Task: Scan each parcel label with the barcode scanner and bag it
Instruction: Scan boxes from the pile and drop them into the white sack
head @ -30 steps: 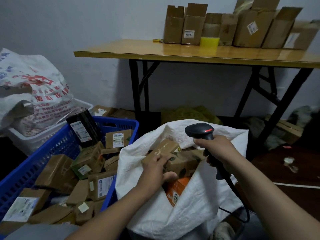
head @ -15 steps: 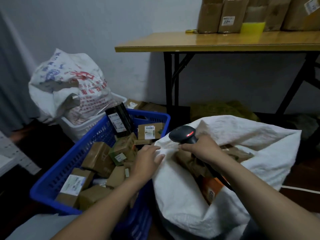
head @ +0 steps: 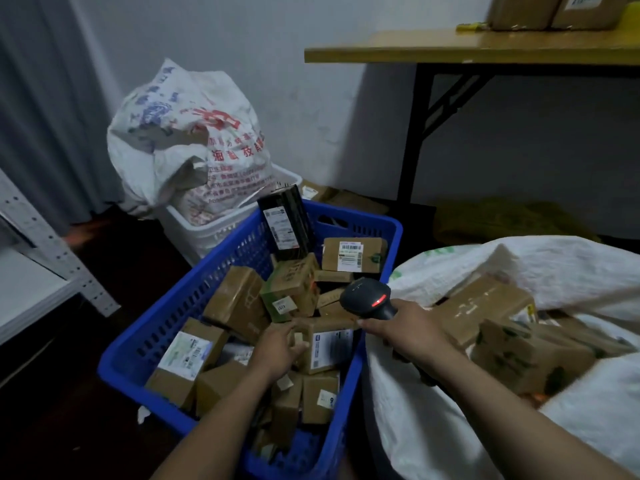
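Fetching: my left hand (head: 277, 348) curls round a parcel (head: 325, 328) at the crate's (head: 194, 299) four o'clock, my right hand (head: 405, 332) grips the scanner (head: 367, 298), which next needs its label (head: 330, 349).

Black barcode scanner (head: 367, 297) (red light lit) sits above labelled brown parcels (head: 353, 254) in the blue crate (head: 363, 224), white sack (head: 433, 427) alongside

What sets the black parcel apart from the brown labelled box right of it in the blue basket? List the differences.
The black parcel is black-wrapped; the brown box is bare cardboard. The black parcel stands on end, leaning at the far rim of the blue basket and rising above it; the brown box lies on its long side, lower down. Both show a white barcode label toward the camera.
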